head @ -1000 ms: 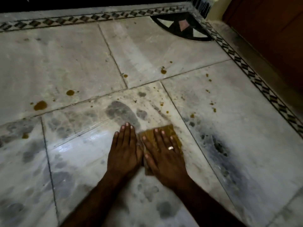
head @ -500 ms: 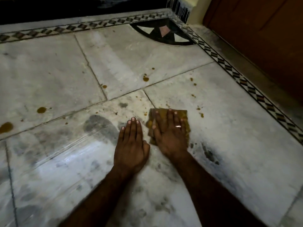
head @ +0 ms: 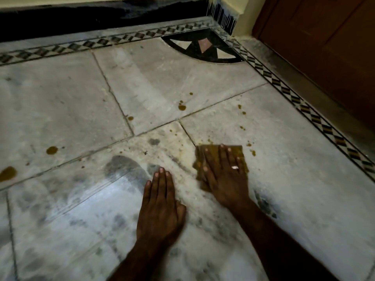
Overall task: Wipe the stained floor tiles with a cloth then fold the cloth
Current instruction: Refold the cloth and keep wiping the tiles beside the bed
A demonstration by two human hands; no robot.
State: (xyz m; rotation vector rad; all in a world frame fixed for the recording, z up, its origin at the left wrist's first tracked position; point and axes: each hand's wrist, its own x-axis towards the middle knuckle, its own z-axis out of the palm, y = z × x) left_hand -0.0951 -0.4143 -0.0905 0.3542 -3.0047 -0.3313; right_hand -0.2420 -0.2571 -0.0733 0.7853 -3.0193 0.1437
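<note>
Cloth (head: 240, 151): brown, lying flat on the floor tiles (head: 284, 189), just on the near right of the joint crossing (head: 178, 120).

Hands: the right hand (head: 225, 179) lies palm down on the cloth, fingers straight and spread, pressing and not pinching. The left hand (head: 160, 207) lies flat on bare tile, nearer than the crossing and a little left of it, fingers straight and close together, holding nothing.

Stains outstanding: a drop (head: 182, 107) just beyond the crossing, small spots (head: 253, 152) to its near right at the cloth's edge, a larger spot (head: 51, 150) well to its left and a pool (head: 8, 173) further left again.

Risks, as judged:
- The cloth looks heavily soiled, so further strokes may smear brown across the tiles instead of lifting it
- Held by a flat palm only, it may bunch or slide out from under the hand on a fast stroke
- The tile under the left hand looks glossy, possibly wet, so the bracing palm could skid
- The far-left stains lie out of the present reach and may be missed
- Folding with the dirty face outward would mark the tiles again
</note>
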